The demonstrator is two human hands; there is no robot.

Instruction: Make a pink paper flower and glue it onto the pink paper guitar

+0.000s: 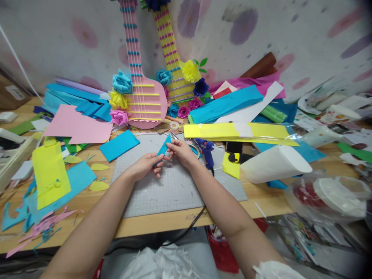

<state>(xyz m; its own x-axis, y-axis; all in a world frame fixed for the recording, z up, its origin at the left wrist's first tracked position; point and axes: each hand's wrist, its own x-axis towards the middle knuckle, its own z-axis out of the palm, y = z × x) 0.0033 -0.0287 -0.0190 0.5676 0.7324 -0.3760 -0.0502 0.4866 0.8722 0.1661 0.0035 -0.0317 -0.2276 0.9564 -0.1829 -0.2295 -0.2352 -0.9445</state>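
Observation:
Between my two hands is a small folded piece of blue paper [164, 145], held up over the grey cutting mat [162, 193]. My left hand [151, 163] grips its lower left edge, fingers curled around it. My right hand [180, 152] pinches its right side between thumb and fingertips. Just behind the paper, the metal tips of a tool [174, 136] show; the rest is hidden by my right hand. Close to my right wrist lie a roll of tape [195, 150], partly covered, and a blue glue gun [205, 151]. A flat blue paper rectangle [119, 145] rests left of my hands.
Pink [147, 100] and yellow [177, 77] paper guitars with paper flowers lean on the wall. Yellow wrapped paper [261, 133] and a white paper tube [276, 164] lie right. Paper scraps [43, 228] and yellow leaf shapes [99, 186] cover the left. A black cord [188, 228] crosses the table edge.

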